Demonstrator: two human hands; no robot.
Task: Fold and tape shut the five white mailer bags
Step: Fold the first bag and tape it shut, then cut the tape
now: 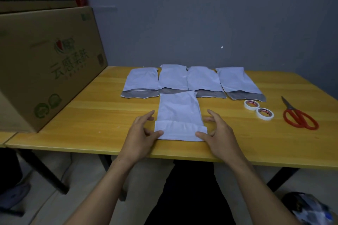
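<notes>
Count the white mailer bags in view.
5. Back row, flaps open: far-left bag, second bag, third bag, far-right bag. Front bag, folded, at the near edge. None seems hidden.

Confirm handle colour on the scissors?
Red handles on the scissors, grey metal blades; the head view shows them at the table's right side.

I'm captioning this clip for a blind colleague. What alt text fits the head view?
The left hand and right hand press the folded end of a white mailer bag on a yellow table. Four open bags lie in a row behind it; two tape rolls and red scissors sit to its right, a cardboard box on the left.
</notes>
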